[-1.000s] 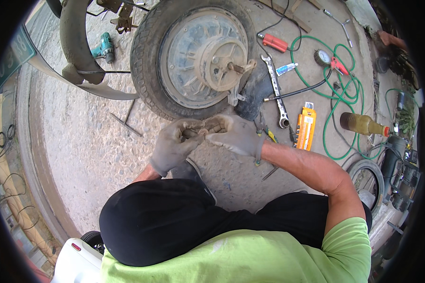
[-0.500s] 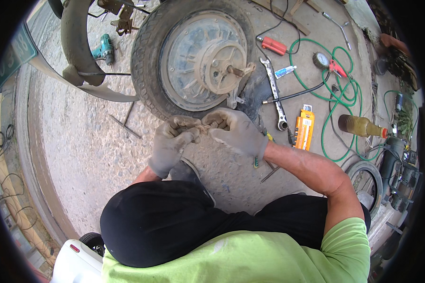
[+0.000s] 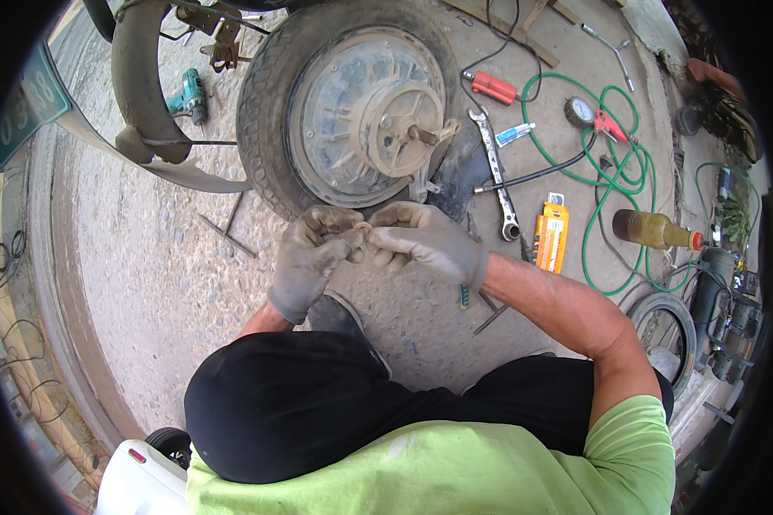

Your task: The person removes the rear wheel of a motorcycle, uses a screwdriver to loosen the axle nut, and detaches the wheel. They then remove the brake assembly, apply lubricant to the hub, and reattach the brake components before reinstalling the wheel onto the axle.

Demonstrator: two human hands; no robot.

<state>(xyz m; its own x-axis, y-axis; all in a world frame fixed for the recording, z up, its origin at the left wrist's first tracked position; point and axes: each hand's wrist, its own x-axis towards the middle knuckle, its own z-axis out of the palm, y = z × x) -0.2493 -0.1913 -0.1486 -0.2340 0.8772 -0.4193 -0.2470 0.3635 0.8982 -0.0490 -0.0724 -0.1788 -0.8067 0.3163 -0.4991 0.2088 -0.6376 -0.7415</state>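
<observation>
Both my hands wear dirty grey gloves and meet just in front of the wheel. My left hand (image 3: 307, 262) is closed in a pinch of thumb and fingers. Against its fingertips, my right hand (image 3: 429, 244) is closed too, its thumb stretched toward the left. Between the fingertips shows a small brownish piece (image 3: 365, 229), too small and too covered to name. Right beyond the hands lies a wheel with a black tyre (image 3: 262, 129) and a dusty metal hub (image 3: 339, 112), its threaded axle sticking up.
To the right are a combination wrench (image 3: 495, 167), a blue-white tube (image 3: 514, 134), an orange package (image 3: 551, 233), a pressure gauge (image 3: 580, 112) on a green hose (image 3: 588, 265) and a bottle (image 3: 657, 230). A teal drill (image 3: 192, 96) and a T-shaped metal bar (image 3: 229, 227) lie left.
My right thumb and fingers have shifted around the small piece, the thumb now straighter. My left hand stays nearly in place. The view has moved slightly.
</observation>
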